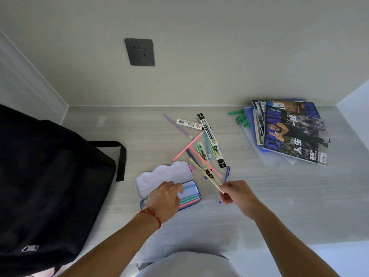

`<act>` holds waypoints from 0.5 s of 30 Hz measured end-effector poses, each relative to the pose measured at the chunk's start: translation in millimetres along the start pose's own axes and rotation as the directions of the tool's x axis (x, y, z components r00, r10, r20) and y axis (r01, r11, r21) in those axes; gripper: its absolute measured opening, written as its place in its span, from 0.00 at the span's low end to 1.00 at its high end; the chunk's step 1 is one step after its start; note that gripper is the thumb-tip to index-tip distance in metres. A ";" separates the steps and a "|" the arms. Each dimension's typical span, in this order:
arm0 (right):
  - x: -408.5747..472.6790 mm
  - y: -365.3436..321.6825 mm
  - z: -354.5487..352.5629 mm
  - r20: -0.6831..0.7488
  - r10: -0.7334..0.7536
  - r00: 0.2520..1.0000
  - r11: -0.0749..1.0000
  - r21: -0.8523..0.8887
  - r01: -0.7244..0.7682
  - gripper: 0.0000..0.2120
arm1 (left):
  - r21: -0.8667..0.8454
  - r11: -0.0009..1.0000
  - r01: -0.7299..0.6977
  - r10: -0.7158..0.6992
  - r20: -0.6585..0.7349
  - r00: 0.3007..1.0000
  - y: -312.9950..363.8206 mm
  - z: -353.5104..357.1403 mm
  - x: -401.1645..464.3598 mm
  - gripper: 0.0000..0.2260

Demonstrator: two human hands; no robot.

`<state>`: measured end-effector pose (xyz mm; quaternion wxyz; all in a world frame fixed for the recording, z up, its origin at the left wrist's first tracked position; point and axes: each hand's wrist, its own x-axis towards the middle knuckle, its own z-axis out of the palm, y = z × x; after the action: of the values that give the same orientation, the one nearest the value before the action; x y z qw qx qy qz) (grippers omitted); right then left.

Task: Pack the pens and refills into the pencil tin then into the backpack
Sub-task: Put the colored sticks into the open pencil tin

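Fingers of the right hand (236,194) are pinching a yellow pen (205,175); the left hand (164,198) is resting relaxed over the open tin (194,185).

The left hand (164,198) rests over the open pencil tin (191,193) holding pastel pens, while the right hand (238,195) pinches a yellow pen (206,174) beside scattered refills (209,136).

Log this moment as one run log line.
left hand: resting on open tin | right hand: holding pens | backpack: left, unpacked
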<state>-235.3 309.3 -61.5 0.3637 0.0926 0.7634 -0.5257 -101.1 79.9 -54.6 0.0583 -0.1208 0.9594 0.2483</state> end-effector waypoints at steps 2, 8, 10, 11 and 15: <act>-5.3 5.4 -1.7 0.000 -0.004 1.000 0.998 0.061 0.004 0.08 | -0.044 0.999 0.014 -0.012 0.043 0.999 7.3 1.8 5.2 0.11; -20.7 20.2 -8.8 0.122 -0.042 0.992 0.989 0.149 0.023 0.08 | -0.265 0.941 0.213 -0.178 0.147 0.973 23.9 1.5 20.5 0.10; -25.8 26.4 -11.4 0.174 -0.082 0.981 0.983 0.175 0.051 0.08 | -0.411 0.836 0.363 -0.286 0.239 0.928 23.0 -0.5 24.1 0.10; -27.8 28.9 -11.0 0.202 -0.099 0.974 0.982 0.180 0.062 0.07 | -0.525 0.731 0.437 -0.316 0.307 0.898 22.0 -1.4 24.3 0.10; -31.8 29.2 0.2 0.360 -0.128 0.924 0.989 0.121 0.090 0.07 | -0.841 0.231 0.489 -0.305 0.415 0.857 21.6 -9.7 15.9 0.12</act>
<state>-197.0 329.4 -62.3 0.4646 -0.0312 0.6581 -0.5917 -122.7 90.2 -38.9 0.1185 -0.3513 0.5727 0.7311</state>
